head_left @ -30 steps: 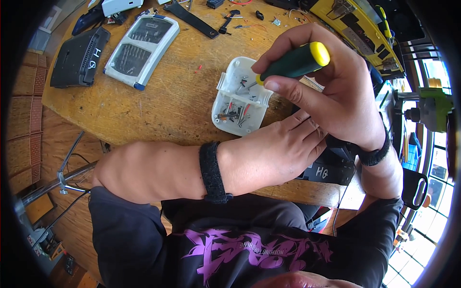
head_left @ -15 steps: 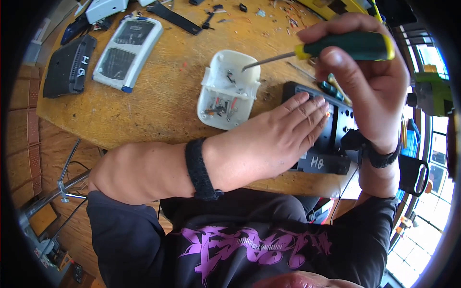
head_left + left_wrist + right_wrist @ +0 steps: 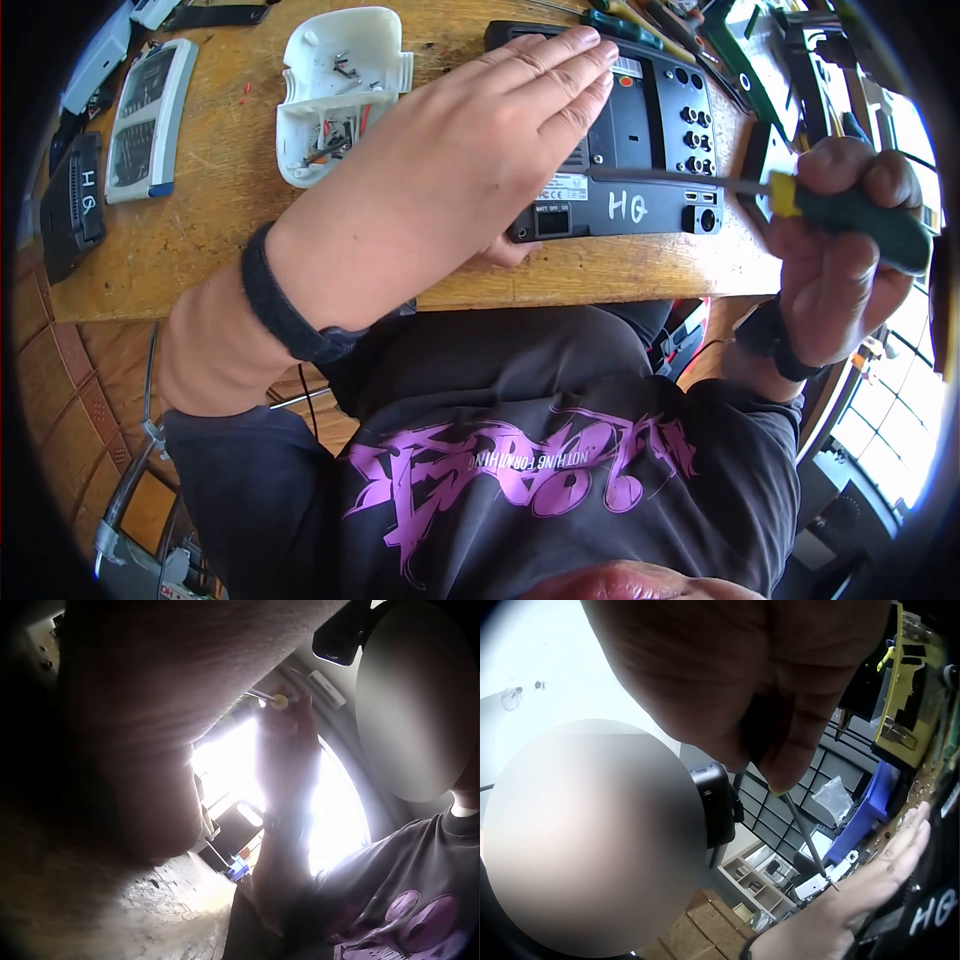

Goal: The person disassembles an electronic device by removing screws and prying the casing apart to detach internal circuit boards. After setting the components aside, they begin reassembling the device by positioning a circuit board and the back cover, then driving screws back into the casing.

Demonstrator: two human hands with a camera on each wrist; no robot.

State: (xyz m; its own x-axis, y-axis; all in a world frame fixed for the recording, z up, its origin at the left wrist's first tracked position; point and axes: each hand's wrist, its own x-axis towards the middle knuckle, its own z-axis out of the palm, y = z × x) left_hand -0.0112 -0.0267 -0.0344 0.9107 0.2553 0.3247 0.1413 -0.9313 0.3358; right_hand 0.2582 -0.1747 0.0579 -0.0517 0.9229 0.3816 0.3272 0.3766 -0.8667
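Note:
In the head view a black device (image 3: pixel 650 205) marked "HQ" lies on the bench, its panel of round sockets facing up. Straight fingers of the left hand (image 3: pixel 480 130) rest across its left part, with the thumb low at its near edge. Off the device's right side, the right hand (image 3: pixel 845 250) grips a screwdriver by its green and yellow handle (image 3: pixel 870 225). The shaft (image 3: pixel 690 178) points left over the device; whether its tip touches anything cannot be told. In the right wrist view the shaft (image 3: pixel 804 832) extends toward the left hand (image 3: pixel 855 907).
A white two-part tray (image 3: pixel 300 100) holding screws stands left of the device. Farther left are a bit case (image 3: pixel 178 110) and another black box (image 3: pixel 75 215) marked "HQ". Tools, including a green-handled one (image 3: pixel 625 30), lie behind the device.
The head view has shifted, so the bench items appear farther left. The right hand has moved with the screwdriver from over the white tray to the device's right side. The left hand stays on the device.

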